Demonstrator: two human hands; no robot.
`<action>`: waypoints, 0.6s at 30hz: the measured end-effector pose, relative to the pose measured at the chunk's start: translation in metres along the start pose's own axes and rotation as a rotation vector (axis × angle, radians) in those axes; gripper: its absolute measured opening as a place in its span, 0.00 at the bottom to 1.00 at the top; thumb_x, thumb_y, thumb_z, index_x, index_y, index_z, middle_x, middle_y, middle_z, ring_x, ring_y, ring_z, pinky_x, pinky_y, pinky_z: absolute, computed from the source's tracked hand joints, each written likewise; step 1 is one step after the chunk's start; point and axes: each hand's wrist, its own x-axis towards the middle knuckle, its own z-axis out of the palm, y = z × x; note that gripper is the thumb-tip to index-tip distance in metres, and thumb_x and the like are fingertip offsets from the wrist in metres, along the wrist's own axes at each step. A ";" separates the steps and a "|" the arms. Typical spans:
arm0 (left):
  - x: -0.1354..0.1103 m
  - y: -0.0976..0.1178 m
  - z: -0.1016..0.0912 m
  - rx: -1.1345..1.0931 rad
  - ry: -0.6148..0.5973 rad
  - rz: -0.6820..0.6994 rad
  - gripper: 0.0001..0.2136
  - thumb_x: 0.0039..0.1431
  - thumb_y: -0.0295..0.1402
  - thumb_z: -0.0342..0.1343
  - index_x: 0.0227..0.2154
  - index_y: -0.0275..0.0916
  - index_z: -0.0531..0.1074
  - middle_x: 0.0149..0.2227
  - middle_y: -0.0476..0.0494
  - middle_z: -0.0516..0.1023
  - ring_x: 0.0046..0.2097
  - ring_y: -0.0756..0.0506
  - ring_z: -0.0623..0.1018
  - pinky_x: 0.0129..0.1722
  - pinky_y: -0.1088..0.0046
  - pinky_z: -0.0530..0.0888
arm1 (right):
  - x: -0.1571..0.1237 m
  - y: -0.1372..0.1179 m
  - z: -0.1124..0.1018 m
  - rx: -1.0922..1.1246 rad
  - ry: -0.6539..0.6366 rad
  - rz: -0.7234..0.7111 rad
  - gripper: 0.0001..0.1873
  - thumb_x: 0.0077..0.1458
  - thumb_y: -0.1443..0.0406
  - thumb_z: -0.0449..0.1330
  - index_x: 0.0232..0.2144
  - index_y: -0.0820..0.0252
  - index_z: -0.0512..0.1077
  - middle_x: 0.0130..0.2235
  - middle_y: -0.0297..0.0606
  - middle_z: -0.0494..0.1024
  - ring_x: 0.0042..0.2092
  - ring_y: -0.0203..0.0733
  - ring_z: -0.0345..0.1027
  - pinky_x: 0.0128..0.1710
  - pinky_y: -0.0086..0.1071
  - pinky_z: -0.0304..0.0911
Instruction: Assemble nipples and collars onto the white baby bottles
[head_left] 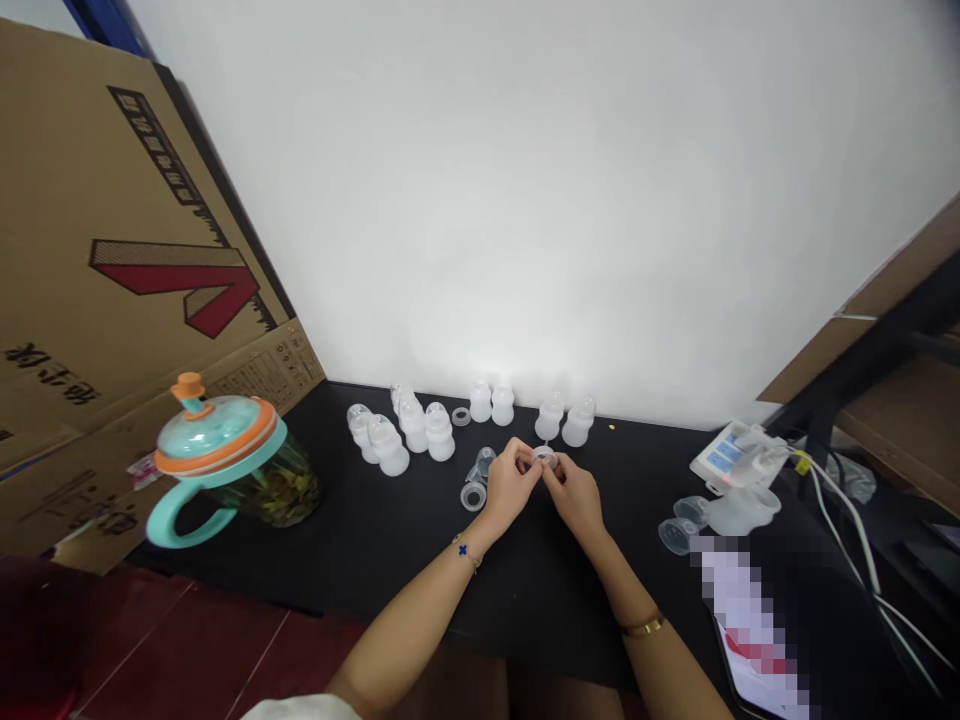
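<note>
The left hand (510,485) and right hand (574,495) both pinch a small clear ring (544,458) over the black table (390,540). White bottles (409,430) stand just behind.

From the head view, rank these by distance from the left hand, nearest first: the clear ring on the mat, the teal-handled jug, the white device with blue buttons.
Measured from the left hand:
1. Clear ring, just left of the hand on the black mat.
2. White device, off to the right, by the cables.
3. Teal-handled jug, far left, beside the cardboard.
</note>
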 end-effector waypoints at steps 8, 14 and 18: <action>-0.001 0.001 0.000 0.000 -0.002 -0.010 0.04 0.57 0.33 0.57 0.30 0.42 0.67 0.29 0.51 0.77 0.28 0.49 0.73 0.30 0.74 0.66 | 0.000 0.002 0.001 -0.007 0.007 -0.019 0.18 0.61 0.50 0.51 0.28 0.54 0.70 0.22 0.30 0.69 0.24 0.38 0.62 0.25 0.28 0.46; 0.000 -0.003 0.001 0.003 0.007 0.005 0.04 0.57 0.33 0.57 0.31 0.41 0.68 0.29 0.51 0.77 0.28 0.49 0.73 0.30 0.73 0.67 | 0.000 0.001 0.000 -0.013 0.013 -0.010 0.18 0.61 0.51 0.51 0.28 0.54 0.70 0.22 0.31 0.70 0.24 0.38 0.62 0.25 0.29 0.46; 0.000 -0.003 0.002 0.003 0.005 0.006 0.04 0.57 0.33 0.57 0.31 0.42 0.68 0.29 0.51 0.78 0.28 0.49 0.72 0.30 0.74 0.66 | 0.000 0.001 0.001 -0.012 0.011 -0.007 0.17 0.61 0.51 0.51 0.28 0.54 0.69 0.22 0.30 0.69 0.24 0.38 0.61 0.25 0.29 0.45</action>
